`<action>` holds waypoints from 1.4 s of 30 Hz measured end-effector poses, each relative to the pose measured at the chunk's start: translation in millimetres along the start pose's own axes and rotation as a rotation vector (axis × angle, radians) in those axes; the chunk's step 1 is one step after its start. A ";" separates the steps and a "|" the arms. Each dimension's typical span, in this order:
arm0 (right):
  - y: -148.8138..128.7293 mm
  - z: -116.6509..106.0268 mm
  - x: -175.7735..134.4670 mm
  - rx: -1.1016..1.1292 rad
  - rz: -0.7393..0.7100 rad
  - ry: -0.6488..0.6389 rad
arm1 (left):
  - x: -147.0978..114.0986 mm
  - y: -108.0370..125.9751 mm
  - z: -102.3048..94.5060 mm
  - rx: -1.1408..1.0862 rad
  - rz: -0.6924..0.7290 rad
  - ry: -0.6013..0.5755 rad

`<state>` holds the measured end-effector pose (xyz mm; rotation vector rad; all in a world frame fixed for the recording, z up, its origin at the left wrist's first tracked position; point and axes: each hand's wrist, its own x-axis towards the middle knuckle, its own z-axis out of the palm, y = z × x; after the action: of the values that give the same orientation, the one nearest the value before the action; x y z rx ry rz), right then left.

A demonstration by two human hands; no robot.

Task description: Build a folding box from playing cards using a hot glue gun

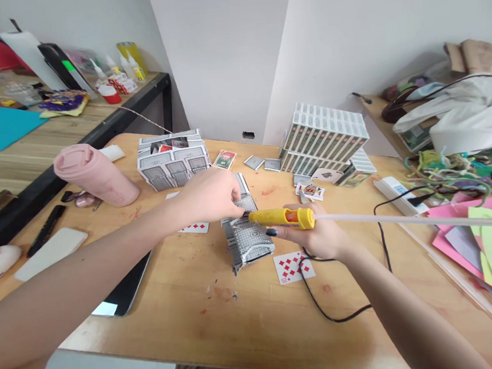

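In my right hand (317, 235) is a yellow hot glue gun (281, 217), with a long clear glue stick (404, 218) out of its back. The gun's nozzle points left, at the top of a box-like piece made of grey-backed playing cards (251, 238). Over that same piece, my left hand (218, 192) has its fingers pinched together near the nozzle; anything between the fingertips is hidden. A ten of diamonds (294, 267) lies face up below the gun. Another face-up card (196, 229) is partly covered by my left forearm.
An open-topped card box (173, 165) stands at the back left, beside a pink tumbler (96, 174). Stacked card packs (323, 137) stand at the back right. A black cord (344, 318) loops across the table near a power strip (399, 194). A tablet (126, 287) lies under my left arm.
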<state>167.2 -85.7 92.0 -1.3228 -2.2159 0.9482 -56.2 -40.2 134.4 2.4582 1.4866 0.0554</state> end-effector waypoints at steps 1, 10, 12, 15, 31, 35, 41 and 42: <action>0.4 0.5 0.0 0.007 -0.004 0.001 | 0.1 -0.8 0.4 -0.004 0.000 0.003; 1.6 2.1 0.7 0.052 0.002 -0.030 | -0.7 -0.3 -0.7 -0.053 -0.016 0.002; 1.2 1.1 1.0 0.050 0.001 -0.033 | -0.5 -0.5 -0.8 -0.040 -0.019 0.000; 0.1 -1.8 0.5 0.043 0.025 -0.051 | 0.0 -1.0 -0.5 -0.014 -0.017 -0.001; -10.8 -6.8 0.9 -0.152 0.176 -0.006 | -0.3 -0.3 1.1 -0.021 -0.031 -0.005; -10.7 -5.8 0.6 -0.273 0.168 0.013 | -0.1 -0.2 1.1 -0.010 -0.027 -0.007; -12.9 -7.6 -0.1 -0.332 0.210 -0.045 | 1.1 -0.1 0.0 -0.001 -0.027 -0.015; -13.6 -8.1 0.3 -0.341 0.217 -0.050 | 1.1 0.1 0.0 -0.001 -0.029 -0.016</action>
<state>163.8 -87.1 107.5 -1.7372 -2.3853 0.6988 -55.5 -39.3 134.4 2.4302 1.5142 0.0310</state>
